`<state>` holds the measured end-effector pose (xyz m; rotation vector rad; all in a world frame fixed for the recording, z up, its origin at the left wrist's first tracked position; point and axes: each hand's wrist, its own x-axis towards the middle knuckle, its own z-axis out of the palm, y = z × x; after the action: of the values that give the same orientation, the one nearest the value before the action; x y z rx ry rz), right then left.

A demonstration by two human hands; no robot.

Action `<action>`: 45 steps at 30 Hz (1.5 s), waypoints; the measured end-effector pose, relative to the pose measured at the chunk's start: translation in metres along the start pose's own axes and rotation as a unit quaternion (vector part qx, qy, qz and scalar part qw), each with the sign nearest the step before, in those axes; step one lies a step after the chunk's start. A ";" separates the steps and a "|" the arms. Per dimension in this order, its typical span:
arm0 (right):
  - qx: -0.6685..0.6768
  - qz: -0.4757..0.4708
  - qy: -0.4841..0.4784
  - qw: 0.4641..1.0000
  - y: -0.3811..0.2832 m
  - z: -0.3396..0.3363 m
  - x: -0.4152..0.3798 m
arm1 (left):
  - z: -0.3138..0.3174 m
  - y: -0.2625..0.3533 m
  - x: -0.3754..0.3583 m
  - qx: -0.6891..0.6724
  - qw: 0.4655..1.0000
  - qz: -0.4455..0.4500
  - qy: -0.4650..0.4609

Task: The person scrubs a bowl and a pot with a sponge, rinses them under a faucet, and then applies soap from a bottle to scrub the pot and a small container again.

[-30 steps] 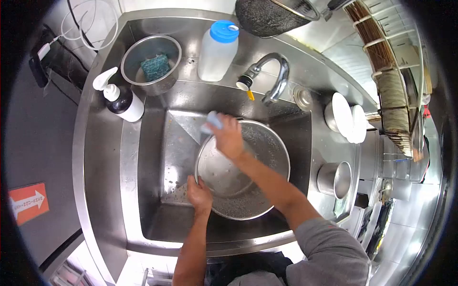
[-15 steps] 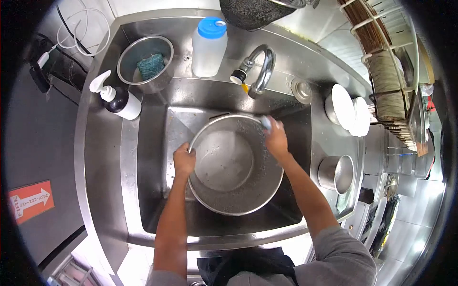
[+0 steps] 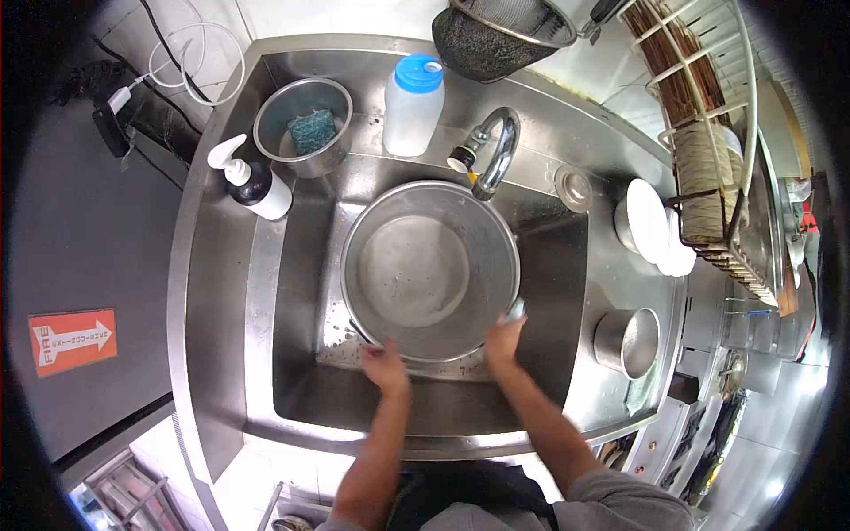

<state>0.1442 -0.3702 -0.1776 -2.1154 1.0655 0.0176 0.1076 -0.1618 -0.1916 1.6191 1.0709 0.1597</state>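
A large round metal pot (image 3: 416,270) sits in the sink, its wet inside facing up. At the pot's near-left edge, by its dark side handle (image 3: 365,337), my left hand (image 3: 386,368) is closed around the rim or handle; motion blurs its fingers. My right hand (image 3: 503,341) is at the near-right rim, closed on a small pale scrubber (image 3: 515,310). Its exact kind is hard to make out. The curved chrome faucet (image 3: 506,150) stands over the far-right side of the pot.
On the sink's back ledge are a metal bowl (image 3: 266,146) with a green scouring sponge (image 3: 312,132), a pump bottle (image 3: 261,192) and a blue-capped bottle (image 3: 412,119). White bowls (image 3: 639,217) and a small metal pot (image 3: 627,343) stand right. A wire rack (image 3: 744,177) overhangs there.
The pot has shifted toward the faucet and appears turned. My left hand has moved from its left rim to the near-left edge. My right hand has come down from the far-right rim with the scrubber.
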 end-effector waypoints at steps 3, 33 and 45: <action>-0.101 -0.114 -0.072 0.986 -0.043 -0.017 0.049 | -0.007 0.026 0.067 0.080 0.989 0.069 0.105; 0.170 0.377 -0.310 0.856 0.037 -0.010 -0.018 | -0.004 0.170 -0.025 -0.066 0.934 0.165 -0.310; 0.235 0.302 -0.584 0.715 0.090 -0.006 -0.079 | 0.015 0.159 -0.024 0.304 0.852 0.252 -0.343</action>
<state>0.0280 -0.3526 -0.2032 -0.8296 0.7319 1.1209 0.1903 -0.1818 -0.0540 2.2547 0.1066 -0.4391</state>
